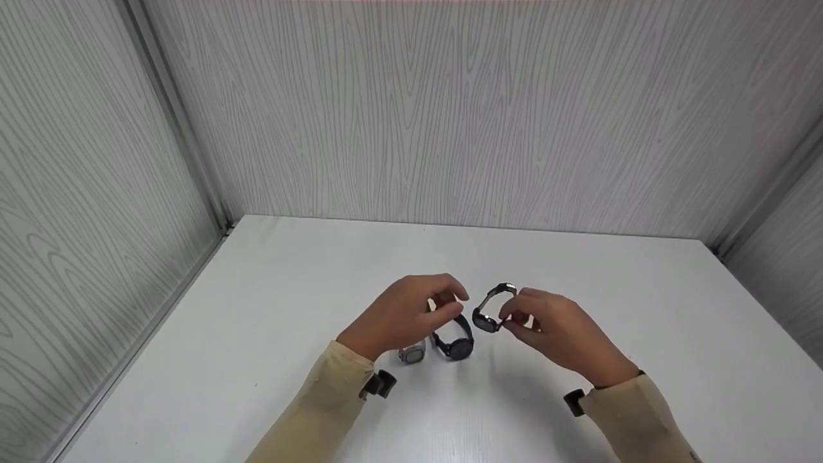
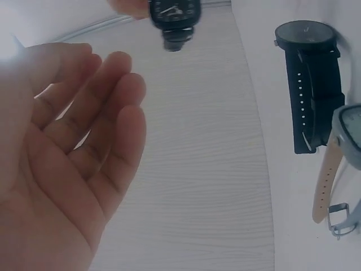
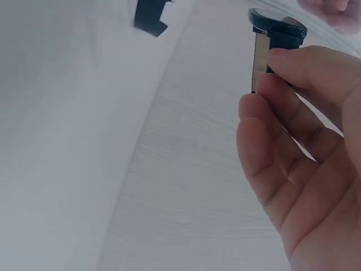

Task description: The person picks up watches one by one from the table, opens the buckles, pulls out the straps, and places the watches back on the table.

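My right hand (image 1: 553, 325) pinches a dark wristwatch (image 1: 487, 323) by its strap, near the case, and holds it up off the table. In the right wrist view thumb and forefinger grip the strap just below the watch's case (image 3: 277, 23). Its dark dial with light hands faces the left wrist camera. To the left, my left hand (image 1: 408, 312) hovers with relaxed, slightly bent fingers and nothing in them. Beneath it a black round-faced watch (image 1: 460, 348) lies on the table. Beside that is a grey-cased watch (image 1: 412, 354) with a pale strap (image 2: 327, 180), partly hidden by the left hand.
The white tabletop (image 1: 308, 270) is walled by pale wood-grain panels at the back (image 1: 411, 128) and on both sides. Small black mounts (image 1: 380, 384) sit at both wrists, over beige sleeves (image 1: 315, 405).
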{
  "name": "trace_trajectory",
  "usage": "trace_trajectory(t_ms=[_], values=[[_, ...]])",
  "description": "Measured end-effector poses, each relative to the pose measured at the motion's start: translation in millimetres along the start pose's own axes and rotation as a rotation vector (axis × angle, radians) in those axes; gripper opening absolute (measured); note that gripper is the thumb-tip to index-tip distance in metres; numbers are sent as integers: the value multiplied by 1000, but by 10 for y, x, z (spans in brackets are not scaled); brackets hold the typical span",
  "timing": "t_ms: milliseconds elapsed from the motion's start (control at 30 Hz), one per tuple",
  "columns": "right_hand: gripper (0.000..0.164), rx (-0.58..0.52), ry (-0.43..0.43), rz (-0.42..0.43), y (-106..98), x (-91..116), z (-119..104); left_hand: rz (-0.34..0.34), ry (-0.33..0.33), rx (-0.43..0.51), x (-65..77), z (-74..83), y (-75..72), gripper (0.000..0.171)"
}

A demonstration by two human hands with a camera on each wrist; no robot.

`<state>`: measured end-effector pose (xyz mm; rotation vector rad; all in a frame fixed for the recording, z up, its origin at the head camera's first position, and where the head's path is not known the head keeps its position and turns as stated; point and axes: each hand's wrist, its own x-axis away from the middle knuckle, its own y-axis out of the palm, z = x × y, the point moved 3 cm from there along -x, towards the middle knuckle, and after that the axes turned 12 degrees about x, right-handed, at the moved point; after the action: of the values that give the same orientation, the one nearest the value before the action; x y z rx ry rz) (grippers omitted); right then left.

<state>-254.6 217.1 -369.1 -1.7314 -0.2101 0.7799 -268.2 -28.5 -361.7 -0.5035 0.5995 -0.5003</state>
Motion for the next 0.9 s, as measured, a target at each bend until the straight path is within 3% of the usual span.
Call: trace_trajectory(t_ms=[167,267,367,533,733,900], values=[[30,46,-187,218,-142,-1,-254,81,-30,115,-11,20,-18,28],[32,66,-241,289,-185,0,-329,110,-76,230,-7,26,-29,38],[31,78,-255,294,-201,3,-360,114,-128,307,-2,32,-33,42],[30,60,-296,294,-198,-3,-383,93,-193,279,8,53,-32,41],[30,43,-359,304,-170,-18,-415,76,-201,237,1,72,-17,33],[29,55,-361,281,-144,-10,-425,91,-207,262,-19,73,17,33]])
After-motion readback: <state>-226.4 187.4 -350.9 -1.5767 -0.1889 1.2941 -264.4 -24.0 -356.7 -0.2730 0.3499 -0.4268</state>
